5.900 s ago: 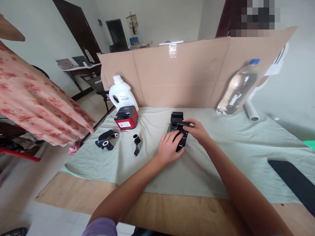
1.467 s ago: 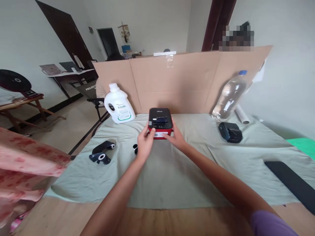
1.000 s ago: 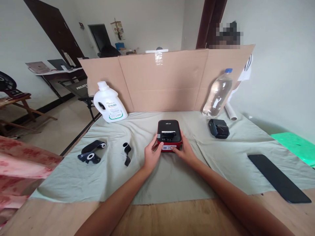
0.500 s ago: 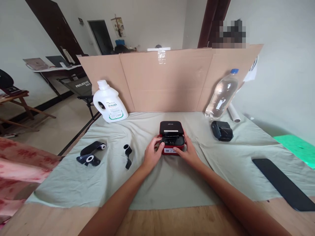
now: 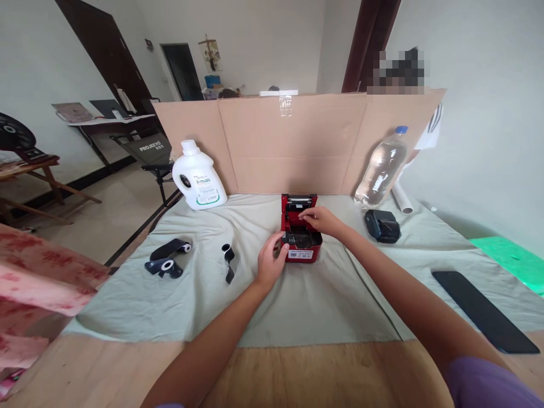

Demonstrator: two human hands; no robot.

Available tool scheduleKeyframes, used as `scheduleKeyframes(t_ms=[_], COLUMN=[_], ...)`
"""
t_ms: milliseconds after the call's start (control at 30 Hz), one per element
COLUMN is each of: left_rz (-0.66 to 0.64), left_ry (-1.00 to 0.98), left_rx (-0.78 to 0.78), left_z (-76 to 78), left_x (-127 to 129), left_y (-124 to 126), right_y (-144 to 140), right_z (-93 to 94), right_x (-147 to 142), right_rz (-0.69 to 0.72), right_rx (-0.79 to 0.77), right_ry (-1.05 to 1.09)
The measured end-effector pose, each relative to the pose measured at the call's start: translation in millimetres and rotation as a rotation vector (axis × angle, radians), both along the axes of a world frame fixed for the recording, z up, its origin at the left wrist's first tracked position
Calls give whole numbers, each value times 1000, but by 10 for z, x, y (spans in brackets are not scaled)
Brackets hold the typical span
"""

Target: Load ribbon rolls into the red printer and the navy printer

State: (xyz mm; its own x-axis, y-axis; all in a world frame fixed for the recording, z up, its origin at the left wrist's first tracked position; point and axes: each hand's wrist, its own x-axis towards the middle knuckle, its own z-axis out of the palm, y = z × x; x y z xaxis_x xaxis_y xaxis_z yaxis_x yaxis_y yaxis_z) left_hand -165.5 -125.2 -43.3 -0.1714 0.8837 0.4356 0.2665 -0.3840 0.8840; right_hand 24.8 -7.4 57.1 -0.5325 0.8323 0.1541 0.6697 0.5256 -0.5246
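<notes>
While cloth (image 5: 323,306) drapes table (image 5: 297,374) amid pale walls (image 5: 272,39), left grip (image 5: 272,263) holds red machine (image 5: 302,241); right grip (image 5: 323,221), I cannot tell

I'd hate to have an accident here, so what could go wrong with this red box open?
The lid stands raised and might drop onto the right hand in front of it. The box sits on wrinkled cloth and could slip if pushed, though the left hand is against it. The small roll lies loose nearby and might get knocked.
</notes>
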Motion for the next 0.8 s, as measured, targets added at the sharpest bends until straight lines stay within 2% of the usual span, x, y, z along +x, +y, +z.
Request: scheduleKeyframes(t_ms=[100, 200, 300, 400, 500, 567, 633, 700, 800], left_rz=[-4, -2, -6, -14, -25, -6, 21, 24, -27], left_ry=[21, 41, 62, 78, 73, 41, 31, 61, 79], left_rx=[20, 23, 24, 34, 31, -17, -52, -31, -42], left_z=[6, 17, 37, 52, 45, 32, 25, 26, 24], left_x=[-4, -12, -29, -44, -42, -34, -32, -38, -53], left_y=[-3, -10, -15, -16, -17, -22, -28, -26, 4], right_y=[170, 215, 209, 170, 61, -59, -196, -317, -419], right_z=[116, 147, 155, 233, 452, 650, 828, 927, 858], right_x=[-320, -570, -650, -566, -460, -510, -741, -1159, -1996], right_rz=[62, 80, 114, 102, 111, 153, 221, 317, 407], right_rx=[-46, -126, -198, -168, -93, -70, -42, -5, -28], right_ry=[-375, -541, -586, -568, -427, -296, -180, -62, 24])
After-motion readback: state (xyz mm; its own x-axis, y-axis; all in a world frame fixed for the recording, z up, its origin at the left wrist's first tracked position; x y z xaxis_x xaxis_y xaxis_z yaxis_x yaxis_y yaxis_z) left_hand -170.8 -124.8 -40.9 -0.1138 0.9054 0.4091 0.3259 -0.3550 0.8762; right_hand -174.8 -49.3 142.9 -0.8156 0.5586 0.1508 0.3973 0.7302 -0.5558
